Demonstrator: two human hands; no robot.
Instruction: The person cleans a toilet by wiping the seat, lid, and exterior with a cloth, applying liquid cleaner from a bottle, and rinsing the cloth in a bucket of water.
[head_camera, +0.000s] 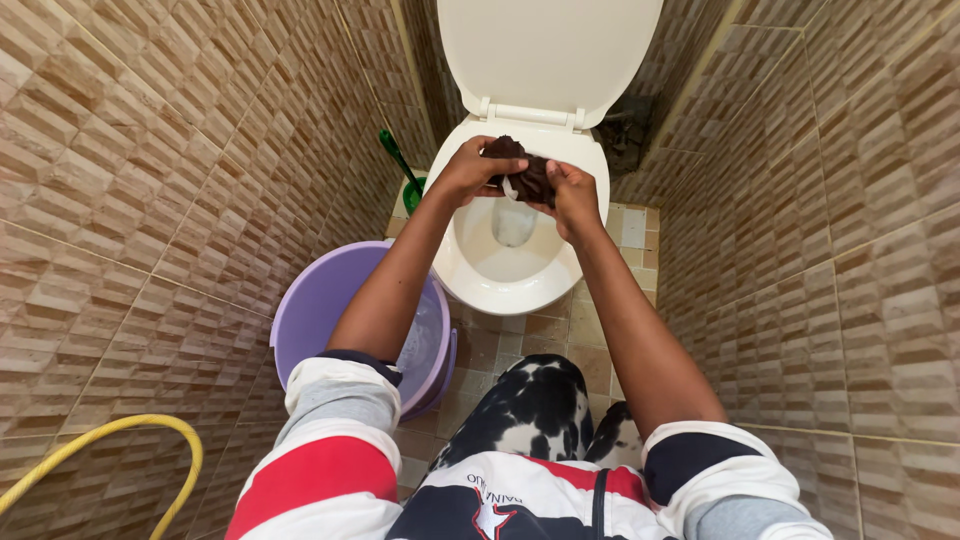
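Nearest, a yellow hose (120, 440) curves low, left of the toilet (500, 270). A lilac bucket (330, 300) stands just left of the bowl. Over the bowl, the left hand (468, 170) and right hand (574, 195) both close their fingers on a dark cloth (528, 175). Beyond, a green brush (400, 165) leans beside the toilet; its lid stands up.

The person wears a short-sleeved top (330, 470) banded in white, grey, red and navy (a small white emblem sits on the navy chest), with black-and-white patterned trousers (535, 410) below. Both forearms are bare.
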